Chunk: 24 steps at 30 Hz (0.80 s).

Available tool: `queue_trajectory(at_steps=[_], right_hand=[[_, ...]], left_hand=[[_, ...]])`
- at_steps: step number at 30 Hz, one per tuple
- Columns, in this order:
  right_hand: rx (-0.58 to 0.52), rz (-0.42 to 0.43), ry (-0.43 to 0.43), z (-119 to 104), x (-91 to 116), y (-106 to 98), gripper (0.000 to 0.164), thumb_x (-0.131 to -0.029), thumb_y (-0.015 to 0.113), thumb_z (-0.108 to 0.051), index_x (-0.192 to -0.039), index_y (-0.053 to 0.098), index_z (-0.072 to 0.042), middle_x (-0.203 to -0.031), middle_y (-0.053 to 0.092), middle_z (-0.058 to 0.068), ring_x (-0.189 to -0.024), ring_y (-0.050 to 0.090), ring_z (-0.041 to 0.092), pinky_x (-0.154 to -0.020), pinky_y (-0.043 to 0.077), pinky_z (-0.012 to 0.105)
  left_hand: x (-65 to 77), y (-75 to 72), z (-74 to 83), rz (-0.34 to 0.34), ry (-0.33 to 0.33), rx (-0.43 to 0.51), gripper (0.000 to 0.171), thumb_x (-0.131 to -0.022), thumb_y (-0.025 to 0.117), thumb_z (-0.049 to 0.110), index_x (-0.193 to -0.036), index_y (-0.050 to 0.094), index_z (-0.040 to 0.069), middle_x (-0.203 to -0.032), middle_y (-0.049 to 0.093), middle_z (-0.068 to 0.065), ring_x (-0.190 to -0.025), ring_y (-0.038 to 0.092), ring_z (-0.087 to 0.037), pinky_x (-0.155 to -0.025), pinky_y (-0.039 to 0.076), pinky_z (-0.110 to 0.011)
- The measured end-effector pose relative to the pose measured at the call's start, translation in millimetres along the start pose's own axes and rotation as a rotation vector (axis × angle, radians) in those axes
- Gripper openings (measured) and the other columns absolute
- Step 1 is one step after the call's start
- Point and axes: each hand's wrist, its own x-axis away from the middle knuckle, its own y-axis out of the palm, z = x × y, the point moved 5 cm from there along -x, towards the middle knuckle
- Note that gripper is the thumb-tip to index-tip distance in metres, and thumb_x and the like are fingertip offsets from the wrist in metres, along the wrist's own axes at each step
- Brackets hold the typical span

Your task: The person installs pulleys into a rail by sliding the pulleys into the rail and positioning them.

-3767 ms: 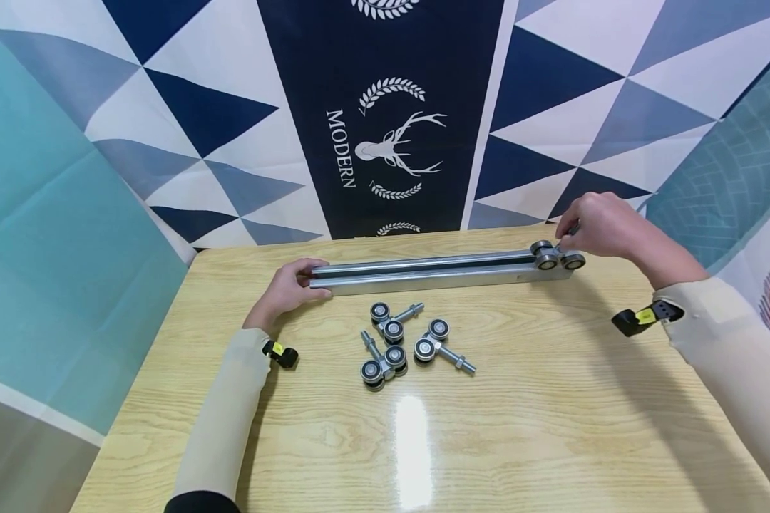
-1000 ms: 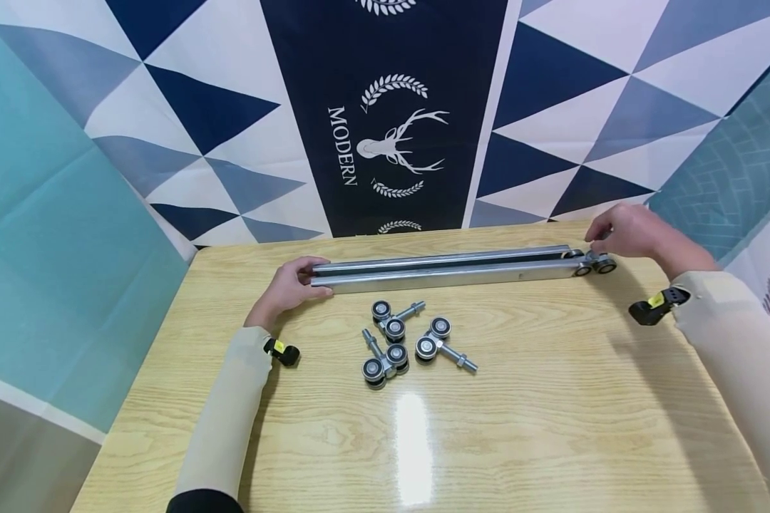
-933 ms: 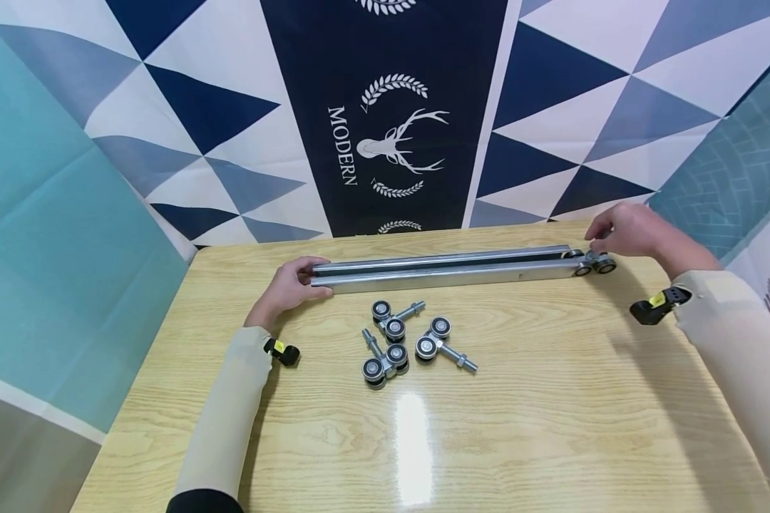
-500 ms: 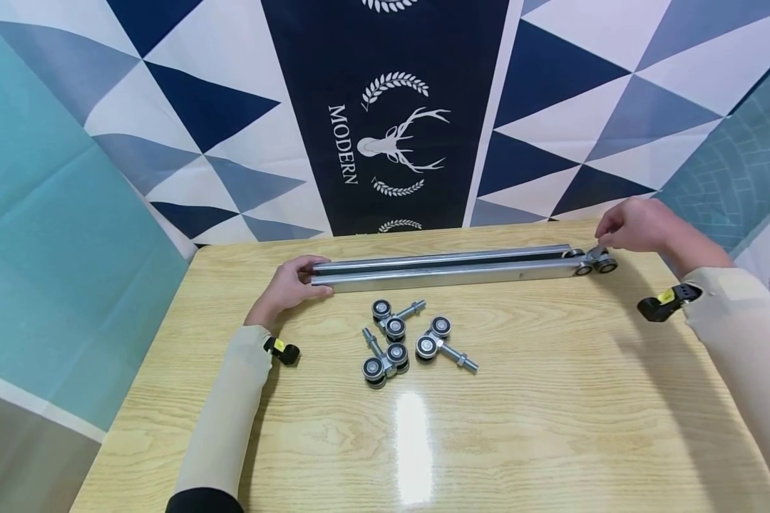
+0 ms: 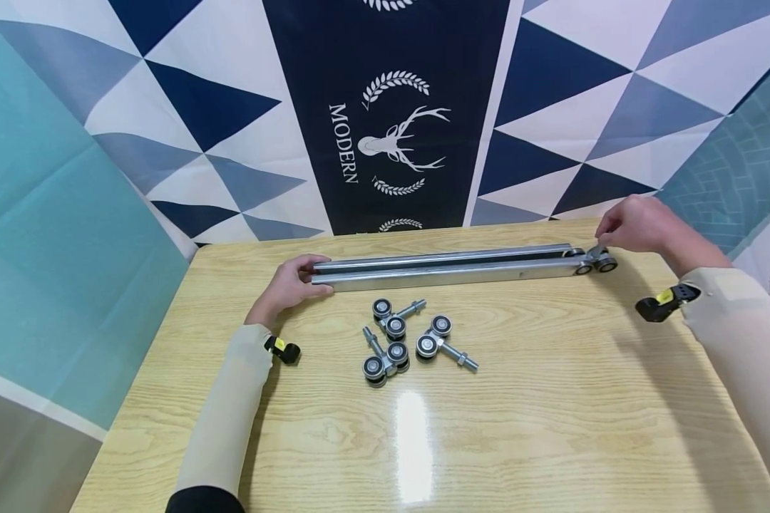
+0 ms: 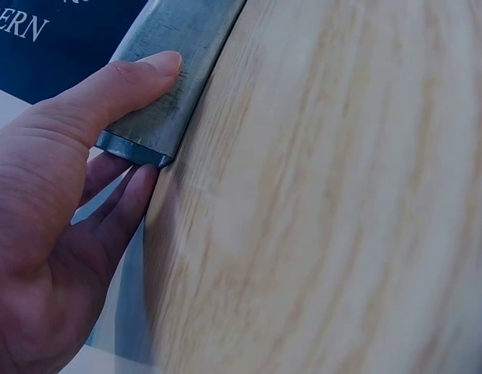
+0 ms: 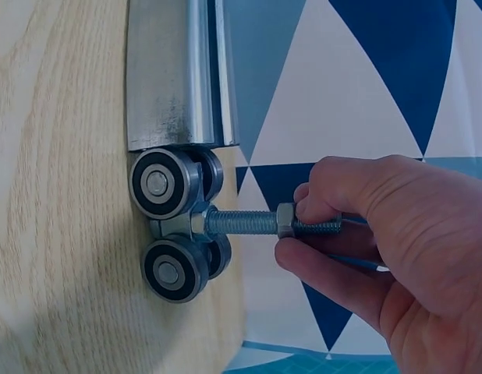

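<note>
A long metal track (image 5: 449, 273) lies along the table's back with its slot facing up. My left hand (image 5: 290, 287) grips its left end, the thumb (image 6: 151, 74) on the front side and other fingers behind and under the end. At the track's right end stands a four-wheeled trolley roller (image 5: 595, 262), its bolt (image 7: 245, 223) upright. My right hand (image 5: 635, 226) pinches the bolt near its nut (image 7: 285, 220). In the right wrist view, the leading wheels (image 7: 164, 183) sit right at the track's end face, outside it as far as I can see.
Three more trolley rollers lie on the wooden table (image 5: 520, 427) in front of the track: one at the back (image 5: 389, 320), one at the front (image 5: 385, 363), one to the right (image 5: 436, 342). A patterned cloth (image 5: 391, 142) rises behind the table's back edge.
Since the earliest frame, the roller has come down from above the track's right end to the table at that end. My right hand then shifted slightly right and up. My left hand stayed put.
</note>
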Motion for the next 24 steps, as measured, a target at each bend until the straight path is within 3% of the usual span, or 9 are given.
queue_trajectory(at_steps=[12,24], right_hand=[[-0.005,-0.018,-0.018,-4,-1,-1,0.009,-0.082,0.070,-0.008,-0.080,0.078,-0.006,-0.070,0.072,0.003,-0.062,0.056,0.018,-0.058,0.044,0.036],[-0.018,-0.029,-0.034,-15,-5,0,0.011,-0.083,0.068,-0.008,-0.082,0.079,-0.006,-0.075,0.074,0.005,-0.065,0.059,0.018,-0.060,0.047,0.037]], left_hand=[[0.1,-2.4,-2.9,0.005,0.027,0.013,0.063,-0.074,0.089,0.032,-0.131,0.064,0.021,-0.123,0.064,-0.012,-0.100,0.057,-0.029,-0.089,0.048,-0.041],[0.9,-3.0,-2.9,0.011,0.034,0.012,0.062,-0.074,0.089,0.032,-0.130,0.064,0.021,-0.122,0.064,-0.011,-0.100,0.058,-0.027,-0.090,0.049,-0.041]])
